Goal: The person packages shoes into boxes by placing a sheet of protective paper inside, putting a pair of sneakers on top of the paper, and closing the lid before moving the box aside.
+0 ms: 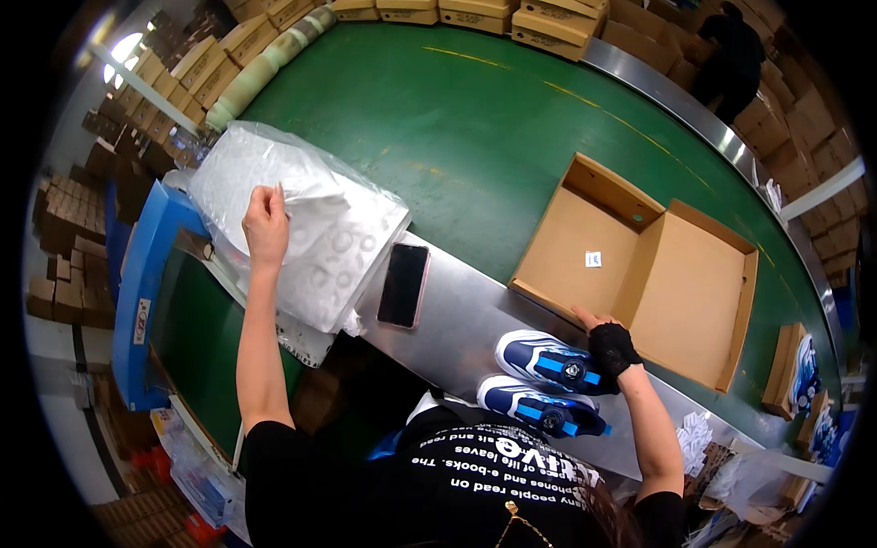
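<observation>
The left hand [265, 224] lies on the stack of white tissue sheets [301, 228], and its fingertips pinch the top sheet near the far edge of the stack. The right hand [607, 342], which wears a black lace glove, rests at the near wall of the open cardboard shoebox [639, 274]; the fingers point to the box, but I cannot tell if they grip the wall or only touch it.

I take the shoebox as the landmark. There is one open shoebox with its lid folded flat to the right, and one small white tag [593, 258] lies inside it. Just in front of the box, on the metal ledge [457, 320], two blue and white shoes [548, 379] lie side by side, each with a round black dial. The farther shoe touches the right wrist, so the pair lies just under and behind that hand. To the left of the box one black phone [404, 285] lies flat on the ledge, and further left is the stack of tissue. Behind the box the green conveyor belt [438, 119] stretches away. Many closed cardboard boxes [475, 14] stand beyond the belt.
</observation>
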A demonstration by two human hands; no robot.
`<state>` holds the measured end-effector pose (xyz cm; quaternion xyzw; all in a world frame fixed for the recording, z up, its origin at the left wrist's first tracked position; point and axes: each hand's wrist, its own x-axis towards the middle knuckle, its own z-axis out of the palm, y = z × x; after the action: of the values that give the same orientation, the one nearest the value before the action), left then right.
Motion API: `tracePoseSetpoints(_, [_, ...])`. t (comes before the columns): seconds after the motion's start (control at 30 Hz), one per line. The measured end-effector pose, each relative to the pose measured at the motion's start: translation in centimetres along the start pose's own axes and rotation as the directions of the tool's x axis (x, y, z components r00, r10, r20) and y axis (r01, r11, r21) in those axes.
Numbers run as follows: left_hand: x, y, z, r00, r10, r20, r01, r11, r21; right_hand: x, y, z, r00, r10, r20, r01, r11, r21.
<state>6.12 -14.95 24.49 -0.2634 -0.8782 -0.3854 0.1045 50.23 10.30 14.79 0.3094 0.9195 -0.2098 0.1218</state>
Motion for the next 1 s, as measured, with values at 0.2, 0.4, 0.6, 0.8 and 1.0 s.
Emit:
tracePoseSetpoints(0.2, [-6.2,17.4,6.1,0.827,0.329,0.456,0.188,0.603,-0.776,-0.6,-5.2,-3.8,0.915,-0.293,-0.277,0.390,0.817,0.424])
tracePoseSetpoints(0.4, [-14.1,29.7,16.2,0.531,0.572,0.625,0.489,0.395,-0.778,0.4,-3.8,-5.7,0.798,0.375,-0.473,0.455,0.141,0.879])
tracePoseSetpoints(0.6, [-16.1,30.9,18.7,0.415,0.855,0.311,-0.564,0.510,-0.650,-5.1,9.6,-8.3,0.140,0.790,-0.597,0.578,0.424,0.697])
tracePoseSetpoints(0.8, [-13.9,20.9,21.7,0.414,0.691,0.592,-0.806,0.580,-0.114,-14.4,21.2,-7.2,-0.517,0.717,-0.467,0.078,0.583,0.809])
tracePoseSetpoints(1.0, [-8.3,13.8,20.6,0.858,0.176,0.482,-0.302,0.933,0.197,-20.7,27.0,-2.2,-0.685,0.683,-0.253,0.111,0.441,0.891])
